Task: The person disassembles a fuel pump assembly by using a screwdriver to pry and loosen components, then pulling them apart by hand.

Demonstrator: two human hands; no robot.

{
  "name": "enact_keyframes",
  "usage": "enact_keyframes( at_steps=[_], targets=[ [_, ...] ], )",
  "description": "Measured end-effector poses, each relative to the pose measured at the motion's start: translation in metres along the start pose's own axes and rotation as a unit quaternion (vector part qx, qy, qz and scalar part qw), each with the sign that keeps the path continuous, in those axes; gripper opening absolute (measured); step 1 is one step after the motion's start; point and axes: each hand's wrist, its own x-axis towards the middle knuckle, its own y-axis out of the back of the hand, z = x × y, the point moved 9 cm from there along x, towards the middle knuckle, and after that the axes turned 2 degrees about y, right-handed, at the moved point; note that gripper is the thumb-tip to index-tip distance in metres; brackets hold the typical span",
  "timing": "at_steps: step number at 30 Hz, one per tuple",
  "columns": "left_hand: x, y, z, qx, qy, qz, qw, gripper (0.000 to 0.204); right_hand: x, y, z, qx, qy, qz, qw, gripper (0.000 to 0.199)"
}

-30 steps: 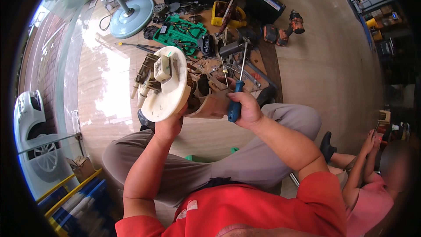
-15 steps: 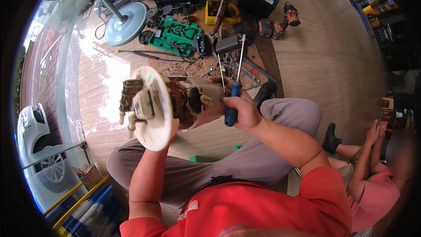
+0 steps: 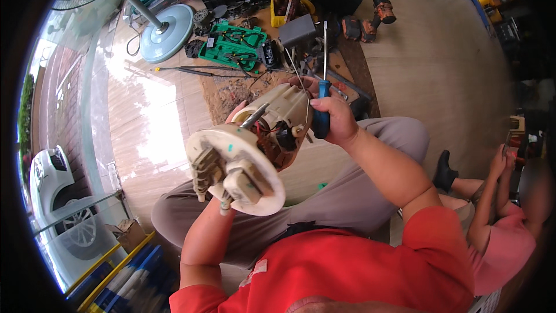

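Observation:
A fuel pump module point(image 3: 272, 110) lies tilted between my hands, its round off-white flange point(image 3: 263, 188) toward me at the lower left. A spring and red wires show along its body. My left hand point(image 3: 236, 111) grips it from the left and beneath; only some fingertips show past the body. My right hand point(image 3: 340, 120) is closed around the blue handle of a screwdriver point(image 3: 321, 119), whose shaft points away from me. Fingers of that hand also reach the module's far end. A thin metal rod point(image 3: 297, 71) slants up beside that end.
Beyond my hands, a stained board point(image 3: 217, 98) carries an open green tool case point(image 3: 231, 46), a grey box point(image 3: 297, 31) and loose parts. A fan base point(image 3: 167, 33) stands left of it. Orange-black power tools point(image 3: 370, 23) lie at right. Another person point(image 3: 501, 226) sits at far right.
The fuel pump module has turned, its flange swinging right and toward me while its far end rises. My right hand and the screwdriver have shifted slightly right and away.

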Motion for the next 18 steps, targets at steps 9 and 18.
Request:
enact_keyframes(
  at_steps=[9,18],
  targets=[
    [0.003,0.011,-0.019,0.170,-0.017,-0.054,0.984,0.053,0.001,0.030,0.055,0.140,-0.117,0.099,0.978,0.040],
    [-0.044,-0.042,0.002,0.526,-0.368,-0.198,0.741,0.067,-0.006,0.030,0.071,0.155,-0.195,0.074,0.966,0.041]
  ],
)
